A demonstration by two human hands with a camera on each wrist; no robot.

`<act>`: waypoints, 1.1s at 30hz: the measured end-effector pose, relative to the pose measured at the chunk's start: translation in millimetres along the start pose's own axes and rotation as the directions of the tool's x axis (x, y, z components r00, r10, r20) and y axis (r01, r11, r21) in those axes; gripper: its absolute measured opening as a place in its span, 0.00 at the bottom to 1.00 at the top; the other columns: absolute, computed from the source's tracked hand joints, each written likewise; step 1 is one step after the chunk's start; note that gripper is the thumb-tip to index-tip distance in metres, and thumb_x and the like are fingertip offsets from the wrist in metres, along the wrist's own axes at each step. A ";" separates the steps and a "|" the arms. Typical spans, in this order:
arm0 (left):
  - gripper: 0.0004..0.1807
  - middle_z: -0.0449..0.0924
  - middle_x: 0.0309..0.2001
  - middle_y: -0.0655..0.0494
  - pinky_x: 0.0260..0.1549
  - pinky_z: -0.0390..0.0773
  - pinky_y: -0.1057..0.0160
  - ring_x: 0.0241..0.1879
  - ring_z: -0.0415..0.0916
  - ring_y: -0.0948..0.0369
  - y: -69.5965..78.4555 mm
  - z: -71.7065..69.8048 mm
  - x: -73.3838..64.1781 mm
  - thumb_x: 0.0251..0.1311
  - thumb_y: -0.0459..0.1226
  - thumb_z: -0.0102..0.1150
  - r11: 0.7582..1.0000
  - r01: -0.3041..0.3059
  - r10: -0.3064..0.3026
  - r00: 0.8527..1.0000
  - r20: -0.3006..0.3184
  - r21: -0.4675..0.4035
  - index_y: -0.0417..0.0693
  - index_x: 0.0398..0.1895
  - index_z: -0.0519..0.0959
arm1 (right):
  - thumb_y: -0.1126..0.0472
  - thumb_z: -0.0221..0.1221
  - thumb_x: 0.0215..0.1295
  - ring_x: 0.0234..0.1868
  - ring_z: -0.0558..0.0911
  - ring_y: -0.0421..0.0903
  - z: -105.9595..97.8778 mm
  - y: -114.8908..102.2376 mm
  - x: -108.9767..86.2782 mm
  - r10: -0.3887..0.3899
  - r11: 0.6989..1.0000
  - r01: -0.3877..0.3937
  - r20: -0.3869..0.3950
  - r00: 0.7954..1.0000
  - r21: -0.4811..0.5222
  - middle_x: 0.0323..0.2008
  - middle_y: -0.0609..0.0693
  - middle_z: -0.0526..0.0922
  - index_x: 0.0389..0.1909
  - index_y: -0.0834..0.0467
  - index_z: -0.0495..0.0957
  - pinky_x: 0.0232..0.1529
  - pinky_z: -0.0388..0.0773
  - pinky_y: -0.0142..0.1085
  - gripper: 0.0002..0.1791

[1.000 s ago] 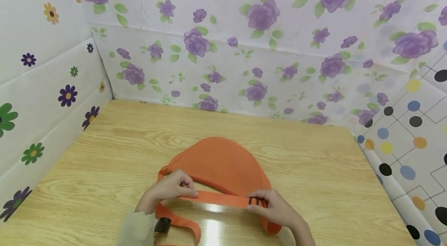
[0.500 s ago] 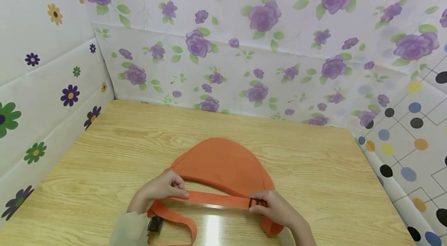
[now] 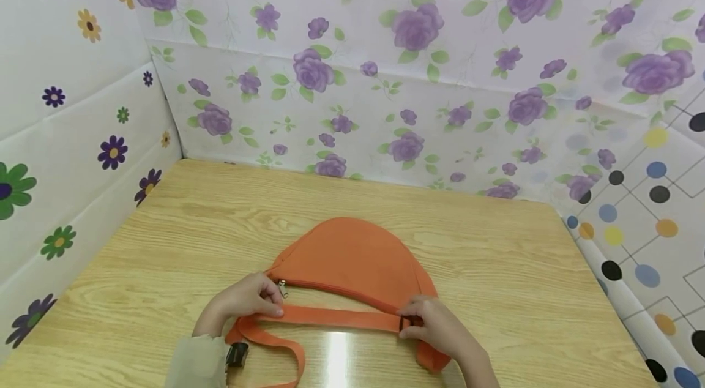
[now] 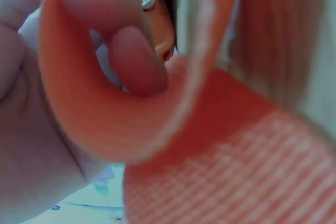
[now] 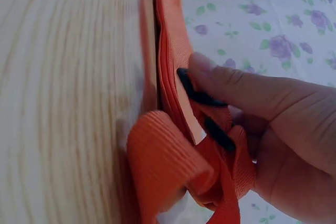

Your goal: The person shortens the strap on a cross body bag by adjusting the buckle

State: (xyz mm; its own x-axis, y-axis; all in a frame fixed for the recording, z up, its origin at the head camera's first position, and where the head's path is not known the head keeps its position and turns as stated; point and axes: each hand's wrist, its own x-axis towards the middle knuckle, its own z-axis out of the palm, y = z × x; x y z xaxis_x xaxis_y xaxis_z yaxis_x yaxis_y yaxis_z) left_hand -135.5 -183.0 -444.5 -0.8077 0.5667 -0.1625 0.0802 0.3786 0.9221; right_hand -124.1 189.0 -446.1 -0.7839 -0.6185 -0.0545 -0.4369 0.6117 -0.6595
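An orange waist bag [image 3: 352,256] lies on the table in the head view, its curved side away from me. My left hand [image 3: 242,304] pinches the bag's orange strap [image 3: 338,317] near the bag's left end. At the other end of that taut stretch, my right hand [image 3: 437,325] holds a black strap slider [image 3: 406,323] between thumb and fingers. The right wrist view shows the slider [image 5: 219,132] with webbing threaded through it. In the left wrist view the strap [image 4: 121,129] loops around the fingers. A metal zipper pull [image 3: 283,287] hangs beside my left hand.
A black buckle [image 3: 237,354] sits on the loose strap beside my left sleeve [image 3: 197,362]. Slack strap [image 3: 297,354] curls toward the front edge. The wooden table [image 3: 496,253] is walled by patterned sheets [image 3: 374,94] at the back and both sides.
My left hand has slid left along with the black buckle, and the strap stretch between the hands is longer. The right hand has shifted slightly right. The zipper pull has come into sight.
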 end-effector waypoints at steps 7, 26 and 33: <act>0.04 0.76 0.21 0.53 0.20 0.70 0.68 0.18 0.66 0.66 -3.0 0.7 -0.4 0.46 0.28 0.64 1.000 0.011 -0.011 1.000 0.007 0.011 0.32 0.24 0.80 | 0.59 0.67 0.45 0.32 0.70 0.36 2.7 -0.8 -2.1 0.008 0.996 -0.010 -0.024 1.000 -0.083 0.33 0.42 0.78 0.38 0.60 0.81 0.32 0.71 0.30 0.17; 0.10 0.78 0.34 0.50 0.32 0.74 0.64 0.34 0.74 0.55 18.1 1.4 0.4 0.47 0.30 0.64 0.988 0.006 0.001 0.999 -0.049 0.153 0.36 0.34 0.79 | 0.55 0.60 0.56 0.40 0.75 0.42 -2.7 -8.1 0.3 0.007 0.994 -0.019 -0.107 0.994 -0.107 0.37 0.45 0.78 0.39 0.57 0.81 0.39 0.74 0.36 0.12; 0.11 0.78 0.36 0.50 0.34 0.73 0.58 0.36 0.73 0.54 37.4 9.4 4.5 0.51 0.35 0.62 0.955 0.003 0.020 0.997 -0.073 0.298 0.37 0.37 0.79 | 0.56 0.59 0.58 0.39 0.76 0.44 -2.0 -13.5 3.8 -0.002 0.994 -0.017 -0.183 0.983 -0.104 0.36 0.48 0.79 0.38 0.59 0.80 0.37 0.75 0.37 0.12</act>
State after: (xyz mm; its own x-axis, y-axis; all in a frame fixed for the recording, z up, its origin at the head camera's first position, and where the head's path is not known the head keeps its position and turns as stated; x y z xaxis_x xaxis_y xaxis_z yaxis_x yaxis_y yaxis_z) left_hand -130.6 -159.4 -414.0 -0.8465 0.5191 -0.1177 0.2485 0.5809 0.7751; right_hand -122.0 179.3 -435.9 -0.8503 -0.5193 0.0850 -0.4668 0.6699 -0.5773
